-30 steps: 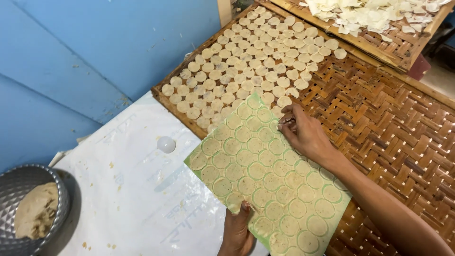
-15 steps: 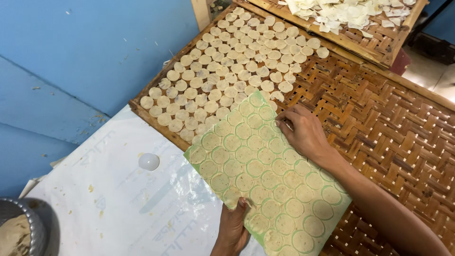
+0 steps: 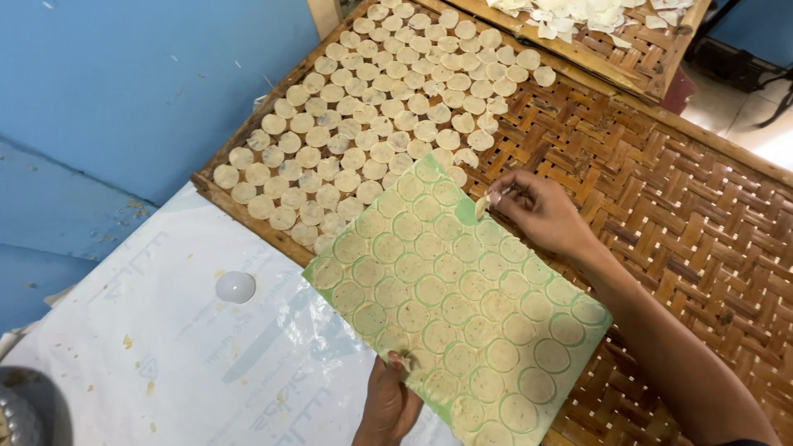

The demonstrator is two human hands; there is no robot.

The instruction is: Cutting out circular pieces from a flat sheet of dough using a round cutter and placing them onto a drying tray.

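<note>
Count: one green sheet, one woven bamboo tray under it, a second tray far beyond the right hand with a heap of pale scraps. Dough discs on the sheet: roughly 45, in about six rows; exact count unclear at the near edge. Discs laid on the tray: well over a hundred, not countable. One white dome-shaped object left of the left hand, on the white plastic sheet.

Change vs 0.5 s ago: right hand was flat on the sheet's far edge; now lifted, fingertips pinching one disc just off the sheet corner. Sheet position same.

Left hand grips the sheet's near edge, thumb on top. Sheet lies tilted between the hands, half on tray, half over the plastic. Discs pale beige, speckled, thin, round.
</note>
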